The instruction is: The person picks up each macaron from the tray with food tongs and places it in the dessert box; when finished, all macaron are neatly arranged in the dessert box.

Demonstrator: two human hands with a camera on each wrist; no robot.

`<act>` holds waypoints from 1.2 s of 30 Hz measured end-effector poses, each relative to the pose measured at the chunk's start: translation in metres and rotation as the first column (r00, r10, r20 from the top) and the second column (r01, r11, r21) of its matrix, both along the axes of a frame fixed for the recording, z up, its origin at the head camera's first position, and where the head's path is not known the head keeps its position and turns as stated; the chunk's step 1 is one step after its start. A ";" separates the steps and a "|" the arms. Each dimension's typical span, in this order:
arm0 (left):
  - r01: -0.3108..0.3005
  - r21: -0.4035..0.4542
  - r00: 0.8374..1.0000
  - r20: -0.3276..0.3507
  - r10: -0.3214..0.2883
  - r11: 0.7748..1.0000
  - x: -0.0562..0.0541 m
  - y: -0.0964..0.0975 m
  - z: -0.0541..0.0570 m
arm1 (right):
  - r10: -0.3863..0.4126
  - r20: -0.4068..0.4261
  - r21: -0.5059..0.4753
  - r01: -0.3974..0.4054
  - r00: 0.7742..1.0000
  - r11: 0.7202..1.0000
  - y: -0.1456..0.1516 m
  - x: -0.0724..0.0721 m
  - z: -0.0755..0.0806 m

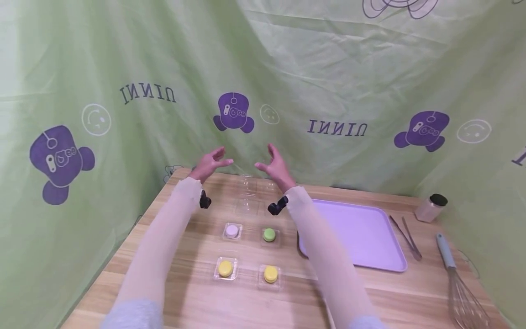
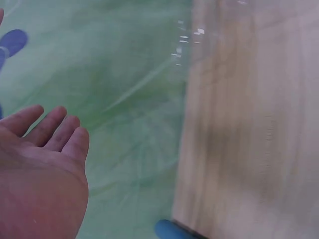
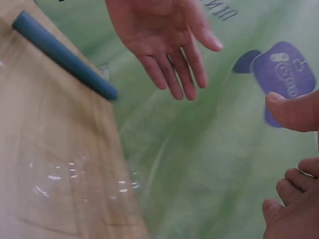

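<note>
- Surface and room: wood-grain tabletop (image 1: 186,301), backed and flanked by creased green fabric sheeting (image 1: 185,45) bearing purple cartoon figures and mirrored lettering.
- Grip, left: left hand (image 1: 210,163) raised near the far table edge, thumb and fingers set wide apart.
- Grip, right: right hand (image 1: 277,168) raised opposite, equally wide, with a gap between the two hands.
- Location: clear plastic packaging (image 1: 247,206) lies on the tabletop below and between the hands (too transparent to count its pieces).
- Count: four macarons in two rows, one lilac macaron (image 1: 232,230), one green macaron (image 1: 269,235) and two yellow macarons (image 1: 225,268), each in its own clear square holder.
- Count, right side: one lavender tray (image 1: 353,235), one pair of tongs (image 1: 403,236), one whisk (image 1: 451,265), one dark-lidded jar (image 1: 427,212).
- Materials and shapes: macarons round and smooth; tray flat, rectangular, round-cornered; whisk wire-looped.
</note>
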State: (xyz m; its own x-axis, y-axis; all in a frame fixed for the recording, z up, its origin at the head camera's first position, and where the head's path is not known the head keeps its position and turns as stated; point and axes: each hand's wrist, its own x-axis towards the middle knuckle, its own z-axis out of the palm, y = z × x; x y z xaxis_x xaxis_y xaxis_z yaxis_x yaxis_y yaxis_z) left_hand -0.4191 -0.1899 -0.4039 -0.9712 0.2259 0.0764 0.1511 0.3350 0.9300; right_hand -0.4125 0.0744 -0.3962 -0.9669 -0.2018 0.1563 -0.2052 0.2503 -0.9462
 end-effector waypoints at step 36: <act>0.136 -0.159 0.979 0.172 -0.108 0.978 0.001 0.032 -0.064 | 0.101 0.278 0.123 -0.139 0.955 0.983 -0.026 -0.003 -0.069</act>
State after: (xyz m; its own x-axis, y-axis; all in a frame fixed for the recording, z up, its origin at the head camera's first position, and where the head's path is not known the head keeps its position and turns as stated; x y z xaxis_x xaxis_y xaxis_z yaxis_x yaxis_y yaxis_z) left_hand -0.4181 -0.1579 -0.4677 -0.9318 0.3395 -0.1285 0.0530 0.4776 0.8770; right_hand -0.4155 0.0482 -0.4652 -0.9364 -0.3200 -0.1445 0.0157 0.3731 -0.9277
